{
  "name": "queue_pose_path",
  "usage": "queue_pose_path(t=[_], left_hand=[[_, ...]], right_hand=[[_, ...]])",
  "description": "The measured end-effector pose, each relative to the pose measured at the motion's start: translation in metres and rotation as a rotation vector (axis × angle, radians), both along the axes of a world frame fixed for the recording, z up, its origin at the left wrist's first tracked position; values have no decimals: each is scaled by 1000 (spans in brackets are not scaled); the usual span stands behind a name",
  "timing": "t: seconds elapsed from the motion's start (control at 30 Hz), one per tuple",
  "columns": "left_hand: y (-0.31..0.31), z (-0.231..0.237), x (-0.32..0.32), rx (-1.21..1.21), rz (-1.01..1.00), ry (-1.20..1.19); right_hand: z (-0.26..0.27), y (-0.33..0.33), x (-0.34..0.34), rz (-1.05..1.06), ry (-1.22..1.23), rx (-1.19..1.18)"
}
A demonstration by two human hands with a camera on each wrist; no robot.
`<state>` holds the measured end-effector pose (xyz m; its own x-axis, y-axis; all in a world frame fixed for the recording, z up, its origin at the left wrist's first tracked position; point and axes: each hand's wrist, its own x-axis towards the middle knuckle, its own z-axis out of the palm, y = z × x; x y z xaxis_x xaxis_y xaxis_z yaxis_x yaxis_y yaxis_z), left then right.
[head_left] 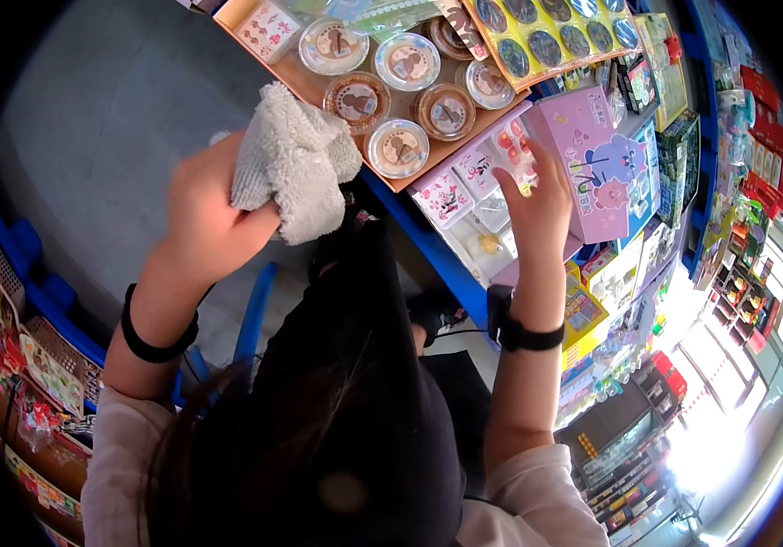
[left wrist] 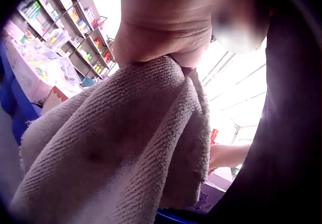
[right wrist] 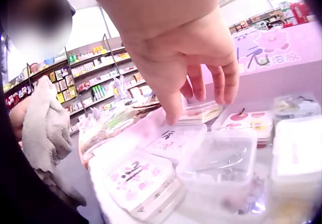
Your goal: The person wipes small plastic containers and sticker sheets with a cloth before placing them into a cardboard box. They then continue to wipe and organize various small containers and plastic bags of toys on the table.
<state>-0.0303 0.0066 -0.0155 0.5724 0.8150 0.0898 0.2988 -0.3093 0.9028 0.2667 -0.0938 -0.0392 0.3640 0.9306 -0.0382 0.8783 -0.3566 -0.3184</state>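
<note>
A crumpled light-grey towel hangs from my left hand, which grips it between thumb and fingers. In the left wrist view the towel drapes down in folds, with some dark smudges on it. My right hand hovers over a pink display box, fingers spread and slightly bent, holding nothing. Below its fingertips, in the right wrist view, lie small clear plastic cases with printed cards. A clear open-topped container stands among them. The thumb tip comes close over one case.
Beside the pink box sits a cardboard tray of several round lidded tubs. A yellow card with dark discs overlaps it. A blue shelf edge runs below. Baskets of packets stand left, past the grey floor.
</note>
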Motion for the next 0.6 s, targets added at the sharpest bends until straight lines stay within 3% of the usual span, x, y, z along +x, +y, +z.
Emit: queue_pose_path(t=[0.07,0.13,0.2,0.27,0.37,0.53,0.6], left_hand=[[-1,1,0,-21,-10,-22],[-2,0,-2,-38,9,-24],[-1,-3,-4,-61,23,-29],[-1,-6,-6,-99,69,-15],[3,-5,-4,-42,60,44],[4,-1,0,-55,38,19],[3,1,0,-74,41,9]], right_hand=[[-6,9,1,45,-11,49],[-2,8,1,-61,86,19],[4,-5,6,19,4,105],[29,-18,0,-243,126,19],[21,-46,12,-307,94,-13],[-6,-45,8,-271,89,48],[-9,-41,13,-122,-70,9]])
